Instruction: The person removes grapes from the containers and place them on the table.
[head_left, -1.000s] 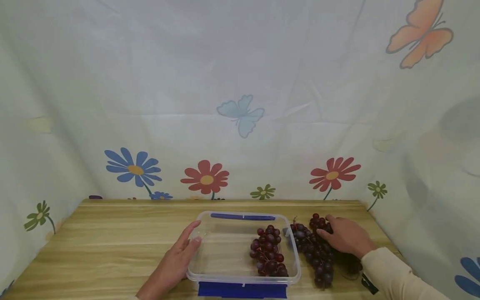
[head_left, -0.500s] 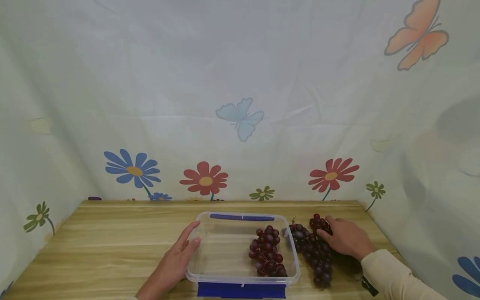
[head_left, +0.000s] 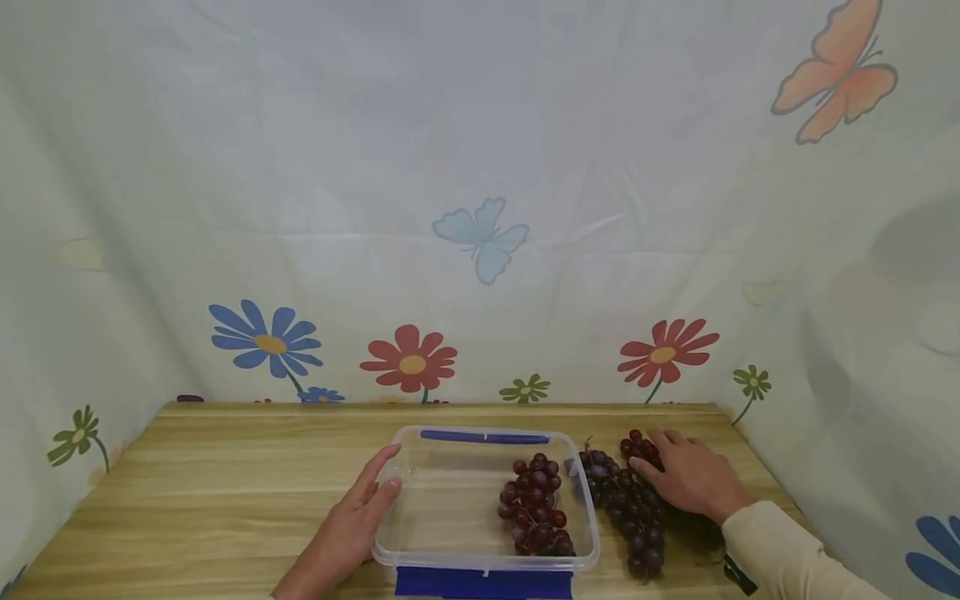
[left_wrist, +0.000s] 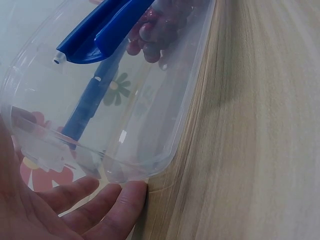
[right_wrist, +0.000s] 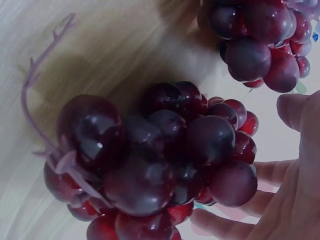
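A clear plastic box with blue clasps stands open on the table. One bunch of dark red grapes lies in its right half. My left hand rests against the box's left end, fingers fairly straight along the wall in the left wrist view. Right of the box lies a second bunch of grapes. My right hand is over a third bunch, partly hidden under it in the head view. In the right wrist view its fingers reach beside that bunch, with the thumb apart from it.
The wood-grain table extends left of the box. A white cloth printed with flowers and butterflies hangs behind and on both sides. A small dark object lies by the right sleeve.
The right hand's fingers have shifted very slightly over the grapes. The left hand, box and bunches look unmoved apart from a small camera shift.
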